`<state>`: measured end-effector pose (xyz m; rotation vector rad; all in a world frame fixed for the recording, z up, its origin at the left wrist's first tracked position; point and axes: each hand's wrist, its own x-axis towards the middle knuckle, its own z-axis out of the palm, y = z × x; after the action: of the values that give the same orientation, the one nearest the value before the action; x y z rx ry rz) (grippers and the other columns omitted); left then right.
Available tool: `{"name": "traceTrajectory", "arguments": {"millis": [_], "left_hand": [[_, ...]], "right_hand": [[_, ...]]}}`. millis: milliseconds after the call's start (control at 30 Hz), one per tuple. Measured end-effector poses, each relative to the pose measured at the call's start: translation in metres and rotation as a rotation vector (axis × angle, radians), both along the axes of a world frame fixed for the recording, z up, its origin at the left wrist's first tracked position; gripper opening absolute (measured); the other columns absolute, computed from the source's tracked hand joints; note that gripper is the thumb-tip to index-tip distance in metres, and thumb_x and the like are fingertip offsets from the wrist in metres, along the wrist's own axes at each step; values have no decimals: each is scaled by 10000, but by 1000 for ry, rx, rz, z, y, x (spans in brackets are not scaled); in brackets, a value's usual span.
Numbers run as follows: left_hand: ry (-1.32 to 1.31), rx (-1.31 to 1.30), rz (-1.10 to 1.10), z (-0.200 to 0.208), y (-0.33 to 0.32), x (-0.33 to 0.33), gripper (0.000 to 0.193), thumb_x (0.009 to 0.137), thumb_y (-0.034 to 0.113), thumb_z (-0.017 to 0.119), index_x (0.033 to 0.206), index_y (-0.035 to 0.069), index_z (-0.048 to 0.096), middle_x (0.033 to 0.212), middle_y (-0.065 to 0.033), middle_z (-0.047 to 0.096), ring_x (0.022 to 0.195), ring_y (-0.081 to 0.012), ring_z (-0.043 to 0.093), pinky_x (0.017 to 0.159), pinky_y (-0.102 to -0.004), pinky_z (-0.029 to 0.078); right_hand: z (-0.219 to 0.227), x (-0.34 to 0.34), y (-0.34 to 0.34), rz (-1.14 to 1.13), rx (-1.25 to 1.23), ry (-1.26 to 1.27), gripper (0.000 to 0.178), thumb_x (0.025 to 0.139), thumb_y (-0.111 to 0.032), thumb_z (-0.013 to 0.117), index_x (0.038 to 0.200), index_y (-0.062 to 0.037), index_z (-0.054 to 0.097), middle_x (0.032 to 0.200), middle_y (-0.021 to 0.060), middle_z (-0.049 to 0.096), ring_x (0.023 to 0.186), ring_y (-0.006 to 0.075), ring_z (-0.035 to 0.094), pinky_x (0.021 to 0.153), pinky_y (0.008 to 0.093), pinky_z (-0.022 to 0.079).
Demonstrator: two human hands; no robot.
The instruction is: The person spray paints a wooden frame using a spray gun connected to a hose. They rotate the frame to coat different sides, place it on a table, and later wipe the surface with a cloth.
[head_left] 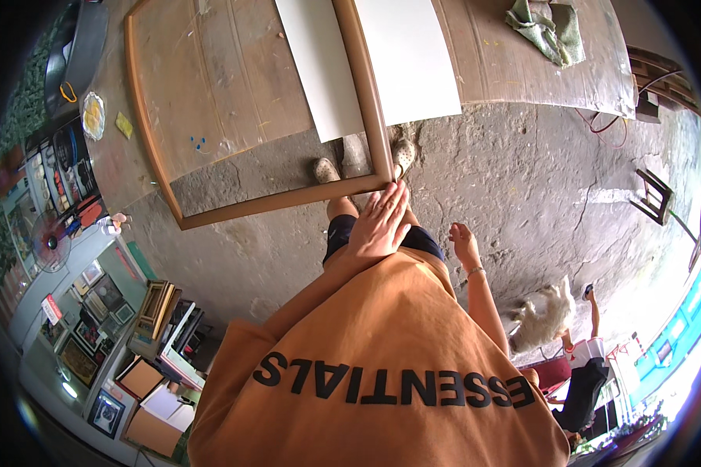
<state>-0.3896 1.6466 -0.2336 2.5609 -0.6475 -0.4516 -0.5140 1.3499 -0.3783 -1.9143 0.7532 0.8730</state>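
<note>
A large brown wooden picture frame (258, 204) lies over the table, its near corner jutting past the table's edge toward me. At that corner my left hand (377, 223) is stretched flat, fingers together and pointing away, the fingertips touching the frame. White sheets (413, 58) lie under the frame's right side, one strip showing inside it and a wider part outside. My right hand (465, 246) hangs free to the right, fingers loosely curled; I see nothing in it.
The worn wooden table (241, 86) carries a crumpled grey-green cloth (547, 33) at the far right. A foil dish (93, 117) sits at the left. Stacked frames (154, 319) stand behind on the left, with a fan (52, 243) nearby. A pale furry dog (545, 311) and another person (584, 389) are on the right.
</note>
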Motion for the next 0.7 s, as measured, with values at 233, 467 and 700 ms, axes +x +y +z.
{"name": "traceTrajectory", "arguments": {"millis": [233, 467, 700], "left_hand": [[38, 115, 264, 7, 21, -8, 793, 899, 367, 567, 1502, -4, 211, 1583, -192, 144, 1469, -327, 149, 1165, -522, 131], [8, 99, 243, 3, -12, 4, 798, 899, 414, 532, 1509, 15, 207, 1587, -153, 166, 1473, -288, 150, 1186, -463, 97], [-71, 129, 274, -3, -27, 37, 863, 908, 462, 511, 1480, -86, 171, 1560, -269, 126, 1467, -362, 117, 1185, -491, 101]], "right_hand": [[-1, -3, -3, -32, 13, -28, 416, 955, -352, 523, 1148, 1, 627, 900, 138, 700, 834, 220, 687, 744, 329, 516], [-5, -9, -3, -14, -25, -23, 430, 945, -379, 521, 1118, -6, 647, 845, 146, 709, 824, 245, 689, 745, 349, 512], [4, 2, -7, 20, -18, 11, 416, 971, -340, 524, 1179, 11, 608, 1001, 146, 699, 862, 195, 692, 766, 313, 529]]}}
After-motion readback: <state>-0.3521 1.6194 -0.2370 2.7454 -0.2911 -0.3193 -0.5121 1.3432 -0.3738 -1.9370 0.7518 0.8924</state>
